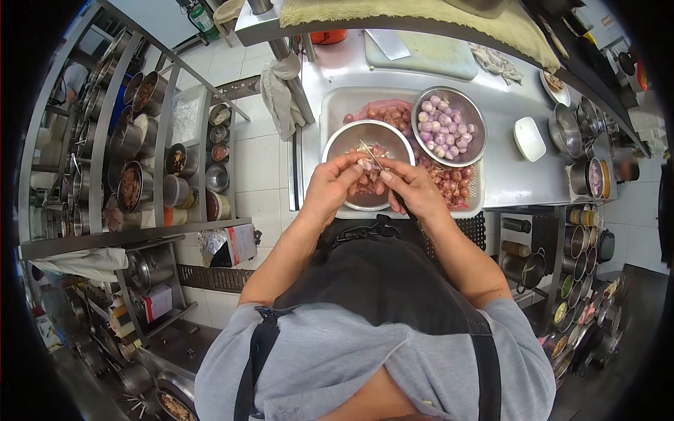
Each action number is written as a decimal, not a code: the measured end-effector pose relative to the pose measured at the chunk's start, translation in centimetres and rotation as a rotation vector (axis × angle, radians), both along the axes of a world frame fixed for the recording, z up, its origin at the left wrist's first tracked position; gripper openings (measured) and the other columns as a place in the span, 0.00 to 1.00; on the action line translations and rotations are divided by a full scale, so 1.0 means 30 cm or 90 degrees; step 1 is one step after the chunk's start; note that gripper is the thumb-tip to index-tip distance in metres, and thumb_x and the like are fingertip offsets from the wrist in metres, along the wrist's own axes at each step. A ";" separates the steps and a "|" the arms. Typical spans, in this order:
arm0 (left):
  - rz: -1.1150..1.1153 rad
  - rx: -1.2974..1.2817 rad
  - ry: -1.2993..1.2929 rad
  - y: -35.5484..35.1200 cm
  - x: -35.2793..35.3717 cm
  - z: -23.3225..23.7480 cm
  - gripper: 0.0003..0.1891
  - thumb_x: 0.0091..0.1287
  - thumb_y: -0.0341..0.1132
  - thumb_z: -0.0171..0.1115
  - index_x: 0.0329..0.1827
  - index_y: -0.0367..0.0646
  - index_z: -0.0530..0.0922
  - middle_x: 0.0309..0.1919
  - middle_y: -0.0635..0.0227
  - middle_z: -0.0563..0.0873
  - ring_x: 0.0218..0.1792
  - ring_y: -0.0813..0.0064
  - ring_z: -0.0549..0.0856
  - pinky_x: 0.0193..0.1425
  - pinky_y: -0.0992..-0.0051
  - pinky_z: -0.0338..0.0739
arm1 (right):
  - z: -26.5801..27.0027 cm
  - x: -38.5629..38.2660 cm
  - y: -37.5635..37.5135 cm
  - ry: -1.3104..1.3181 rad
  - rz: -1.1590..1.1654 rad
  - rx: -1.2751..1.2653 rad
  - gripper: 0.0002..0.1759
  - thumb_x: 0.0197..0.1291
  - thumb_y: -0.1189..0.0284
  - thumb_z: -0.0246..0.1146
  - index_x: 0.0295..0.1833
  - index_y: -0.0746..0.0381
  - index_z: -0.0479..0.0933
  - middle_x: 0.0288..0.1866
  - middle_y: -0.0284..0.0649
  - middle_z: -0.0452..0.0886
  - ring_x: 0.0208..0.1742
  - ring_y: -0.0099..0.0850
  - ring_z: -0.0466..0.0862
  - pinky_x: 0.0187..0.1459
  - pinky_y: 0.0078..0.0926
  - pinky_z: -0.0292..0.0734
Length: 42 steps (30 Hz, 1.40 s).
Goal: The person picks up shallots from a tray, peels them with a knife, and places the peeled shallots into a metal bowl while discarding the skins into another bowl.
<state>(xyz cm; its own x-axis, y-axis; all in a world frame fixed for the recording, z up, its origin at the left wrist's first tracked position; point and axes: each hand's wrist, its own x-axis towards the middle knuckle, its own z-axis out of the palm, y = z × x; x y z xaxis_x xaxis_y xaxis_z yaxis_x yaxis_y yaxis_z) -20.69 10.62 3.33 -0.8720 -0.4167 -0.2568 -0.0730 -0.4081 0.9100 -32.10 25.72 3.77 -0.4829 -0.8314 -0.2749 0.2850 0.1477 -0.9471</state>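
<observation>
Over a metal bowl (335, 146) with shallot skins in it, my two hands meet. My left hand (335, 184) pinches a small shallot (366, 165) between thumb and fingers. A small knife (373, 156) is gripped in my right hand (414, 188), its blade pointing up and left beside the shallot. The dark handle shows below my right fingers. Peeled shallots (442, 126) fill a metal colander (479, 144) at the upper right. Unpeeled shallots (453, 184) lie around the bowl in a white plastic tray (328, 105).
Behind the tray, a cleaver (388, 43) rests on a cutting board (439, 56). A white dish (529, 139) stands on the steel counter to the right. An overhead shelf (421, 21) crosses the far side. Racks of pots (130, 133) stand left.
</observation>
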 end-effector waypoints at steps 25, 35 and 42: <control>-0.070 0.268 0.002 -0.028 -0.013 0.004 0.08 0.68 0.29 0.57 0.45 0.32 0.79 0.36 0.65 0.83 0.31 0.79 0.78 0.30 0.80 0.67 | -0.012 0.007 0.021 0.132 0.026 0.063 0.24 0.68 0.66 0.59 0.67 0.60 0.72 0.36 0.38 0.83 0.21 0.21 0.78 0.24 0.20 0.72; 0.000 0.210 0.003 -0.030 -0.025 -0.019 0.09 0.71 0.28 0.55 0.51 0.37 0.76 0.34 0.68 0.82 0.30 0.82 0.78 0.28 0.83 0.68 | -0.025 0.023 0.007 0.017 0.010 0.040 0.26 0.71 0.66 0.56 0.71 0.61 0.66 0.33 0.34 0.81 0.18 0.18 0.75 0.18 0.15 0.68; 0.013 0.204 0.005 -0.048 -0.008 -0.035 0.10 0.70 0.27 0.54 0.52 0.36 0.76 0.38 0.67 0.81 0.33 0.80 0.78 0.30 0.82 0.68 | -0.008 0.016 0.023 0.075 -0.050 0.014 0.26 0.71 0.67 0.55 0.72 0.60 0.66 0.33 0.33 0.81 0.18 0.18 0.76 0.18 0.15 0.68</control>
